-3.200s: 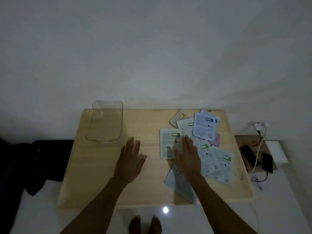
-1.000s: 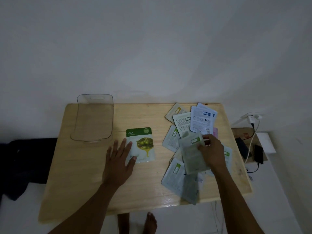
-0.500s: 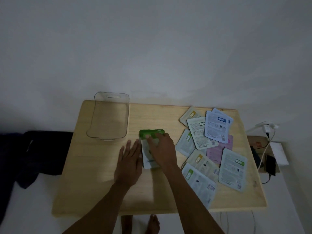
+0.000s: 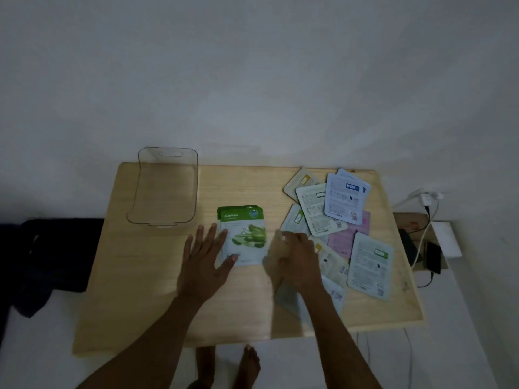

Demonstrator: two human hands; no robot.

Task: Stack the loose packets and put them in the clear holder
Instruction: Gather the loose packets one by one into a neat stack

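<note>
While the left hand (image 4: 202, 261) lies spread flat on the green aloe packets (image 4: 243, 234) at centre frame, the right hand (image 4: 297, 258) — blurred, grip unclear — reaches the loose pale packets (image 4: 331, 220); the clear plastic holder (image 4: 164, 189) sits upper left.

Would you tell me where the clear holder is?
The clear holder stands at the table's far left corner, empty, left of the green packets.

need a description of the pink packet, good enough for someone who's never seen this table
Start at the wooden table and go to the scattered packets on its right half, opposite the clear holder. The pink packet lies mid-pile, partly under a white packet and a blue-labelled packet. It is the only pink one; its neighbours are white, pale green or bluish.
</note>
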